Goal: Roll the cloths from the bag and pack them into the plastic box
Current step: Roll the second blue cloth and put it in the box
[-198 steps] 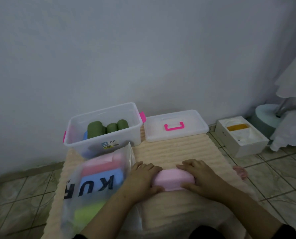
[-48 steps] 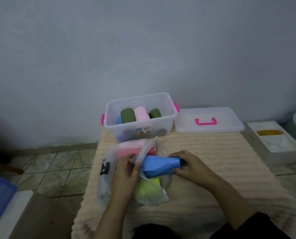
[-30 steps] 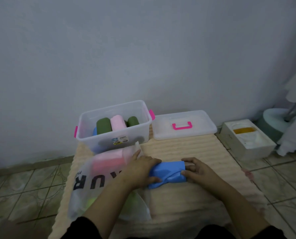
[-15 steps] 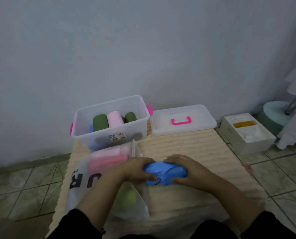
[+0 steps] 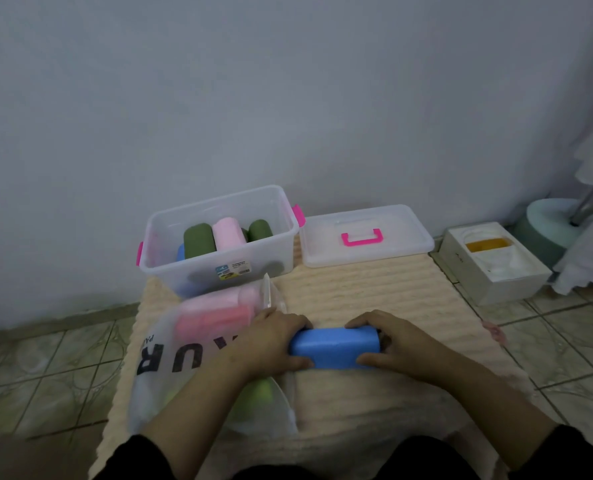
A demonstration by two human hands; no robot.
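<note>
A blue cloth [image 5: 335, 347] lies as a tight roll on the cream mat [image 5: 374, 292]. My left hand [image 5: 271, 341] grips its left end and my right hand [image 5: 392, 341] grips its right end. To the left lies a translucent plastic bag [image 5: 170, 355] with black letters, holding folded pink cloths [image 5: 215, 313] and a green one [image 5: 257, 393]. Behind it stands the clear plastic box [image 5: 219, 268] with pink latches. Inside are two dark green rolls [image 5: 198, 239], a pink roll [image 5: 228, 233] and a partly hidden blue one.
The box's clear lid [image 5: 364, 233] with a pink handle lies flat to the right of the box, against the wall. A white foam box [image 5: 492, 261] sits on the tiled floor at right, beside a pale round base [image 5: 547, 220] and white fabric.
The blue cloth came out of the bag onto the mat and went from a loose bundle to a tight roll between both hands. The pink roll went into the box earlier.
</note>
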